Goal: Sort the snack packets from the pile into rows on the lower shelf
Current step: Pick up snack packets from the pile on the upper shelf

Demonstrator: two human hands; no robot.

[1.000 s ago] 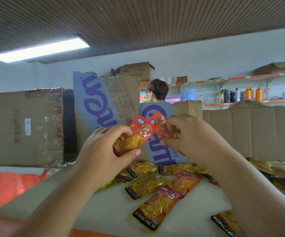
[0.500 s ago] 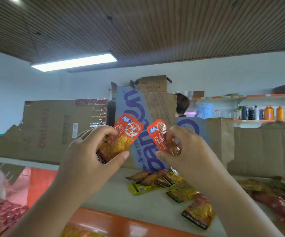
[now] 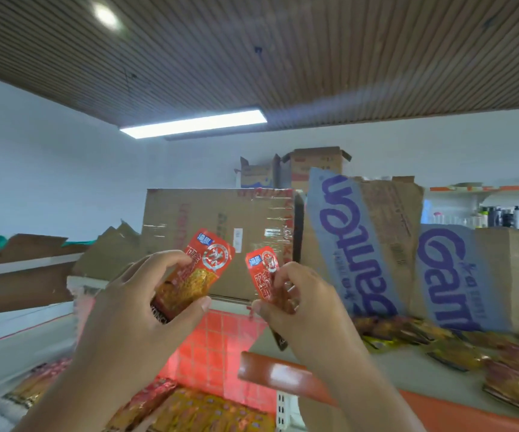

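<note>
My left hand (image 3: 133,310) grips a red and yellow snack packet (image 3: 200,272), held upright in front of me. My right hand (image 3: 302,307) pinches a second, narrower red packet (image 3: 263,275) beside it; the two packets are apart. A pile of loose packets (image 3: 457,353) lies on the white upper shelf (image 3: 408,372) to the right. Below, on the lower shelf at bottom left, lie packed rows of red and yellow packets (image 3: 202,413), partly hidden by my arms.
Flattened cardboard boxes (image 3: 221,238) and blue printed cartons (image 3: 361,244) stand behind the shelf. The upper shelf has an orange front edge (image 3: 277,372). A red grid panel (image 3: 217,347) shows between the shelves. Bottles (image 3: 507,216) stand on a far wall shelf.
The view has swung left, away from the pile toward the lower shelf. Both hands still hold their packets, now further apart, and the person behind the boxes is out of sight.
</note>
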